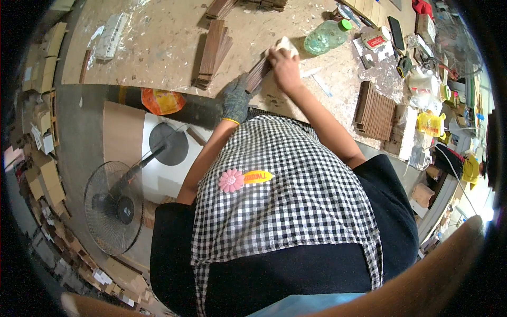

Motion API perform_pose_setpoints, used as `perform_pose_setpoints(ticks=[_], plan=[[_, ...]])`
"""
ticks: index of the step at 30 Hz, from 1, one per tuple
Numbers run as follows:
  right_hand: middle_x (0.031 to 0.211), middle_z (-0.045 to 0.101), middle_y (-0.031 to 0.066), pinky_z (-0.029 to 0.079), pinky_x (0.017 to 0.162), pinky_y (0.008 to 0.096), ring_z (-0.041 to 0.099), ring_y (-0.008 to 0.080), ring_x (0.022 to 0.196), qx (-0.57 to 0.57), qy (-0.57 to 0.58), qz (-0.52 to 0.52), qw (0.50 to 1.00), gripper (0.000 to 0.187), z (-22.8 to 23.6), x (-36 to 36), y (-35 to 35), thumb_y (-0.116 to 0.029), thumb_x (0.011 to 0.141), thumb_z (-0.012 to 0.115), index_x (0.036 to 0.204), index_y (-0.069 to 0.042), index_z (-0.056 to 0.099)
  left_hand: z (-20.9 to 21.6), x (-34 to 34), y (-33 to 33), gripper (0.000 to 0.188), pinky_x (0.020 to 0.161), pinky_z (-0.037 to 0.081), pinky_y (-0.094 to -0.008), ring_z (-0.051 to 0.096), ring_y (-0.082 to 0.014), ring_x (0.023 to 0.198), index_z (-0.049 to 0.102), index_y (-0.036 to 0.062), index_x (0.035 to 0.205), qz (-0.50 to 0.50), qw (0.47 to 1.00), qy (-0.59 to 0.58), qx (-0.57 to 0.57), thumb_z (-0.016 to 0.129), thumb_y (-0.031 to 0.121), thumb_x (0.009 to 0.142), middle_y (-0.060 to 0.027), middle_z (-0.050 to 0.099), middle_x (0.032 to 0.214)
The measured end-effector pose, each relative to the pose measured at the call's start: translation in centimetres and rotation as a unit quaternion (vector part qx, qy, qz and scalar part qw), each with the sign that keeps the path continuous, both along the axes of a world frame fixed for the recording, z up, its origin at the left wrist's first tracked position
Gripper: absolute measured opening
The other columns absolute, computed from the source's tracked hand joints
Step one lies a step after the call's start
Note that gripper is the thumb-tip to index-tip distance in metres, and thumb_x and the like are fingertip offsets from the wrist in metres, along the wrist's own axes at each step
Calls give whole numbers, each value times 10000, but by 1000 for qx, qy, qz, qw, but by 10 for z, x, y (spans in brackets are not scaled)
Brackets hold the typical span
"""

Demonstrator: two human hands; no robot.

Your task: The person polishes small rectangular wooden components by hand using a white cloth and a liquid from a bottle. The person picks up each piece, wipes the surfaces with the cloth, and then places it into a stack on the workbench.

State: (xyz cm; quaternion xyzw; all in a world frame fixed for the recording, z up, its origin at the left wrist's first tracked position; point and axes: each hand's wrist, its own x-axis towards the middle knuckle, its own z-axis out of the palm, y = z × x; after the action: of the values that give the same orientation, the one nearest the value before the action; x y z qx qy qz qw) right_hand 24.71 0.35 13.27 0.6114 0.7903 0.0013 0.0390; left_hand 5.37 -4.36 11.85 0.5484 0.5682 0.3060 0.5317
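Note:
My left hand (236, 101), in a dark grey knit glove with a yellow cuff edge, is closed around the near end of a small bundle of thin brown wooden strips (258, 75) at the table's front edge. The bundle slants away to the right. At its far end my bare right hand (285, 70) is closed on a crumpled whitish cloth or pad (286, 45), its fingers against the strips. How far the cloth wraps the wood is hidden by my fingers. Left of the bundle lies a fanned stack of brown strips (212, 53).
A clear green bottle (323, 38) stands beyond my right hand. Right of my forearm sits a row of brown strips (375, 111). Tape, a phone (395, 32) and clutter crowd the table's right end. A floor fan (114, 207) stands at the left, below an orange bag (162, 101).

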Motion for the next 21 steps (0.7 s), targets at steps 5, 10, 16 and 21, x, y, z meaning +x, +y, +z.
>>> perform_pose_setpoints(ticks=[5, 10, 16, 21], plan=[[1391, 537, -6, 414, 940, 466, 484, 223, 1219, 73, 49, 65, 994, 311, -5, 6, 15, -177, 877, 564, 1155, -151, 702, 9, 1, 7, 397, 940, 565, -350, 566, -260, 1155, 548, -81, 1288, 67, 987, -115, -90, 510, 210, 1021, -173, 544, 1302], [1287, 631, -8, 467, 926, 418, 585, 239, 1128, 102, 92, -38, 990, 334, -3, 38, 37, -129, 898, 537, 1195, -179, 681, 34, 20, 7, 383, 894, 601, -371, 586, -281, 1116, 570, -67, 1261, 183, 892, -354, -214, 552, 216, 1003, -181, 553, 1255], [1033, 652, 154, 486, 863, 435, 599, 354, 974, 164, 267, -237, 920, 267, 21, 101, -49, -106, 898, 635, 1156, -127, 698, 41, -4, 1, 376, 881, 604, -371, 607, -263, 1102, 561, -92, 1262, 221, 898, -324, -201, 591, 159, 983, -190, 604, 1198], [990, 636, 175, 492, 825, 452, 600, 372, 938, 31, 132, -370, 919, 274, 13, 135, -101, -280, 830, 741, 1002, -67, 736, 39, -18, 2, 453, 902, 587, -349, 643, -288, 1064, 519, -81, 1326, 166, 942, -251, -150, 665, 99, 936, -218, 583, 1256]])
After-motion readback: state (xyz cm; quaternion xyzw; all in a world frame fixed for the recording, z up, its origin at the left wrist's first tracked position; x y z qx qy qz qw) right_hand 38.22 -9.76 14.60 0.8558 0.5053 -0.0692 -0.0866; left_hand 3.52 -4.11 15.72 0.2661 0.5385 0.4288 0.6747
